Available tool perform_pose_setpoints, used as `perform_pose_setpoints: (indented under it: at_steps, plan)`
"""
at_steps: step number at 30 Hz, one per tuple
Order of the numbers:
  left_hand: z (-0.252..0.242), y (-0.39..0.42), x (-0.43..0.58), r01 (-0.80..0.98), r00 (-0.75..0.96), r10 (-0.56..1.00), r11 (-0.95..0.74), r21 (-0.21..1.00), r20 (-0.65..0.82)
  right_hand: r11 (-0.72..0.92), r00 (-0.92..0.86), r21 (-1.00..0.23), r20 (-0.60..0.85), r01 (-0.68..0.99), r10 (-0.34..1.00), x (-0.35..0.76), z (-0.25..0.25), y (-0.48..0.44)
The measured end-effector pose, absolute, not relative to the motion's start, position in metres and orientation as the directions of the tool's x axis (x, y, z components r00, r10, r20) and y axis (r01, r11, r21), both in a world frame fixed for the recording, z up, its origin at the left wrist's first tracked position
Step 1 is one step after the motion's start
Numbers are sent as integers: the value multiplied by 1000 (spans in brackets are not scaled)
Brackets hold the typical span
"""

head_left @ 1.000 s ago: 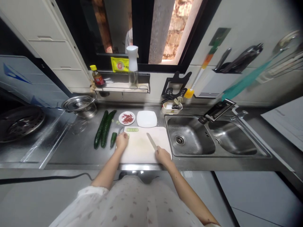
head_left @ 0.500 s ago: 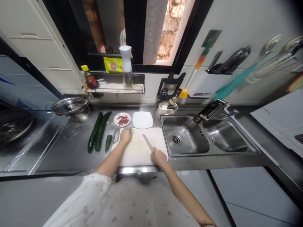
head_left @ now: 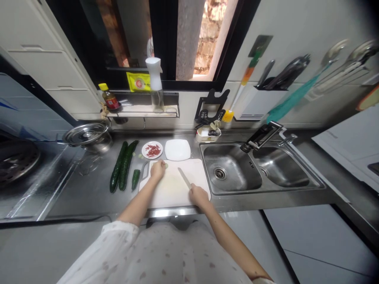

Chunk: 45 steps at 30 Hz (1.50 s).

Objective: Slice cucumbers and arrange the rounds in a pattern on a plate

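Observation:
A white cutting board [head_left: 174, 197] lies on the counter in front of me. Over its upper left part, my left hand [head_left: 158, 169] has its fingers curled on a small pale-green cucumber piece [head_left: 166, 165], mostly hidden by the fingertips. My right hand [head_left: 199, 195] grips the handle of a kitchen knife [head_left: 184, 177] at the board's right side, its blade pointing away and leftward, apart from the cucumber piece. Left of the board lie two long dark-green cucumbers [head_left: 126, 165] and a short cut cucumber [head_left: 135, 179].
Behind the board stand a small plate [head_left: 144, 153] of chopped red bits and a white square dish [head_left: 177, 150]. A double steel sink [head_left: 233, 187] is to the right. A lidded steel pot [head_left: 100, 146] sits at the left, below a shelf [head_left: 142, 115] with bottles.
The cucumber piece at my left fingertips looks turned and more covered than before. My right hand and the knife have hardly moved. The whole view has shifted slightly.

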<state>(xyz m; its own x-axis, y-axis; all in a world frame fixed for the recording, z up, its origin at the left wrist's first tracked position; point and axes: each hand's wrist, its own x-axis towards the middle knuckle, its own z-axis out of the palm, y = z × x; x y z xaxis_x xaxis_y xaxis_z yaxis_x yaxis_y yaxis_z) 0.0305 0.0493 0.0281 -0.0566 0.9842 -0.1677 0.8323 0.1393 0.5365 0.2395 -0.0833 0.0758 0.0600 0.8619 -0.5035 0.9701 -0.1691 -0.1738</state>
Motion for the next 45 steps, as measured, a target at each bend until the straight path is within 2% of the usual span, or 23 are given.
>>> perform_pose_setpoints:
  at_steps: [4, 7, 17, 22, 31, 38, 45]
  plan:
    - [23, 37, 31, 736, -82, 973, 206, 645, -217, -177, 64, -178, -509, 968, 859, 239, 75, -82]
    - [19, 24, 31, 709, -55, 966, 216, 671, -253, -182, 65, -179, -516, 967, 854, 239, 75, -81]
    - [7, 0, 30, 735, 104, 965, 87, 672, -239, -168, 54, -179, -511, 969, 858, 239, 74, -82]
    - [2, -1, 31, 787, 30, 984, 86, 611, -178, -156, 45, -177, -510, 972, 859, 238, 76, -82]
    - [0, 1, 29, 751, -40, 982, 152, 642, -186, -81, -11, -194, -431, 978, 902, 237, 84, -97]
    - [3, 3, 28, 742, -50, 971, 192, 642, -232, 36, -107, -166, -444, 985, 890, 227, 91, -114]
    - [3, 6, 27, 744, -46, 968, 198, 638, -246, 52, -118, -148, -477, 988, 871, 222, 89, -113]
